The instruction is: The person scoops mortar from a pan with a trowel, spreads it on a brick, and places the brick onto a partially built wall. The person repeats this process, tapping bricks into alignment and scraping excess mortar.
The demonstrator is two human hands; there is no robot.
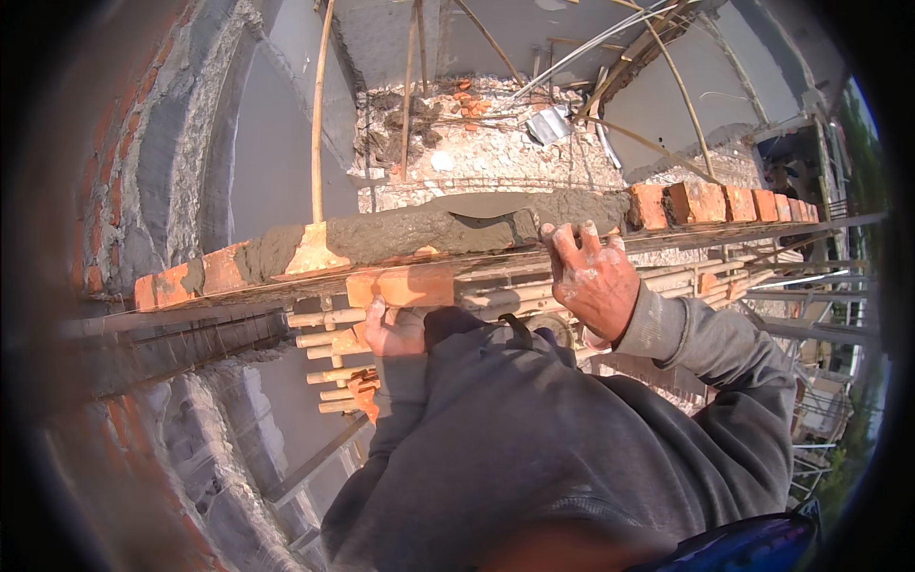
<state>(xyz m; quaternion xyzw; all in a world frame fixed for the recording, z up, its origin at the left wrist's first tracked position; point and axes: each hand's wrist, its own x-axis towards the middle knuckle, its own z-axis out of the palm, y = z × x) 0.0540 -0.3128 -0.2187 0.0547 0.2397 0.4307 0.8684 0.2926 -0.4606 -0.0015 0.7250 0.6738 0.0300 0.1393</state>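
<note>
A wall top (205, 272) of orange bricks runs across in front of me, its middle covered with wet grey mortar (381, 250). A flat grey blade like a trowel's (481, 204) lies over the mortar; its handle is not visible. Just on my side of the wall, my left hand (394, 330) is closed on the lower edge of a brick (405, 285), thumb up against it. My right hand (596, 286) rests at the wall's near edge, bent fingers apart and fingertips on the mortar. Nothing shows in it, though its thumb is hidden.
Bare bricks (701, 203) continue along the wall to the right. A thin string (286, 280) follows its near edge. Bamboo poles (322, 114) rise beyond it, and more poles (338, 375) form scaffolding below me. Rubble (496, 143) covers the ground far below.
</note>
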